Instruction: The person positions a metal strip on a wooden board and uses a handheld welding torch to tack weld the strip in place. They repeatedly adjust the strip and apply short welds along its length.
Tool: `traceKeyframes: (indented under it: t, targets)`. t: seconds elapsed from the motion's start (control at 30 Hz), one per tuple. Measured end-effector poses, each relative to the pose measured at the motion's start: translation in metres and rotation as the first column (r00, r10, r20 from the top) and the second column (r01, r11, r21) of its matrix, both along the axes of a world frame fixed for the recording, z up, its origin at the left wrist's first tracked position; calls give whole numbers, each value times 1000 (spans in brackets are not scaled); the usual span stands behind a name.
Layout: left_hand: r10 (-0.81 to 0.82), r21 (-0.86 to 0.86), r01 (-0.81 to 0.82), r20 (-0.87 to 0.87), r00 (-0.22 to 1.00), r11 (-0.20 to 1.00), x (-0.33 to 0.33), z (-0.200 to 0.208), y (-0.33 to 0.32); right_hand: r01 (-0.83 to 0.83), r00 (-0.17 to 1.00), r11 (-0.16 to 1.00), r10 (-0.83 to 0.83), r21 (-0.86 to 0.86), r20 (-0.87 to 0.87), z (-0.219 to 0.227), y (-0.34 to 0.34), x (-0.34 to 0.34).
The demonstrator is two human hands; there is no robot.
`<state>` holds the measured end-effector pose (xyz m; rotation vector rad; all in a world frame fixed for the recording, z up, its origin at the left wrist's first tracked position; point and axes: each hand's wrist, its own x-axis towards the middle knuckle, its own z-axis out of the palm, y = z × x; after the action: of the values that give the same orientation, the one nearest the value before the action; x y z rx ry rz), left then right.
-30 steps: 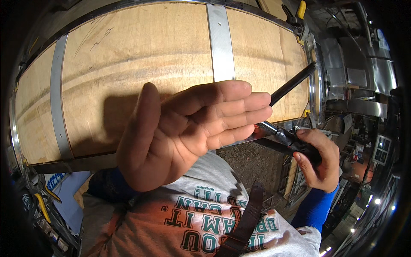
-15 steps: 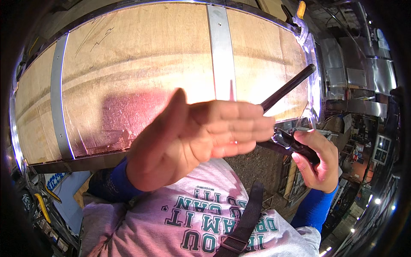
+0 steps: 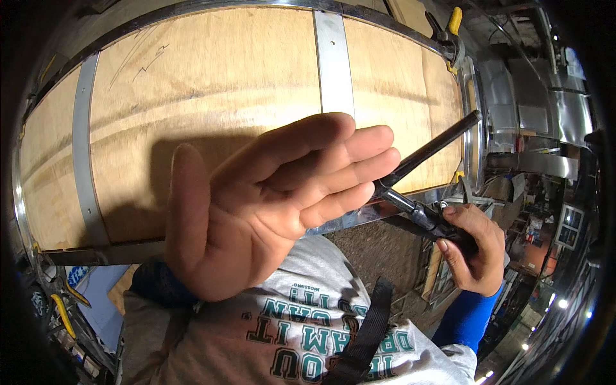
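Observation:
My right hand (image 3: 478, 247) is closed round the dark handle of a TIG welding torch (image 3: 436, 146), whose long black back cap slants up to the right. The torch head lies at the near edge of a plywood panel (image 3: 205, 70); its tip is hidden behind my left hand (image 3: 256, 205). That hand is held up in front of the panel, palm showing, thumb stretched out and fingers extended, with nothing in it. Metal strips (image 3: 332, 58) cross the panel, and a metal frame (image 3: 475, 96) runs around it.
Clamps with yellow grips (image 3: 455, 22) sit at the frame's far right corner. More yellow-handled clamps (image 3: 64, 314) hang at the lower left. Sheet metal pieces (image 3: 564, 109) stand at the right. A dark strap (image 3: 372, 327) crosses my shirt.
The bright white and pinkish glare at the torch has gone out. My left hand has shifted left, its thumb spreading away from the fingers. The right hand keeps its grip, almost in place.

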<state>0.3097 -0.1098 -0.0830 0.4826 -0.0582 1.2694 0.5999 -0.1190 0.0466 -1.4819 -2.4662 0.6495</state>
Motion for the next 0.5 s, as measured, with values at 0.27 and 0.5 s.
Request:
traceKeyframes:
  t: [0.27,0.5]
  targets:
    - [84,-66,-82,29,996,994,3,0,-4,189,982,978,-186,88,-41,-8,-21,16]
    - [38,-20,-39,-53,998,999,6,11,-9,344,938,935,-337,87,-84,-2,-49,33]
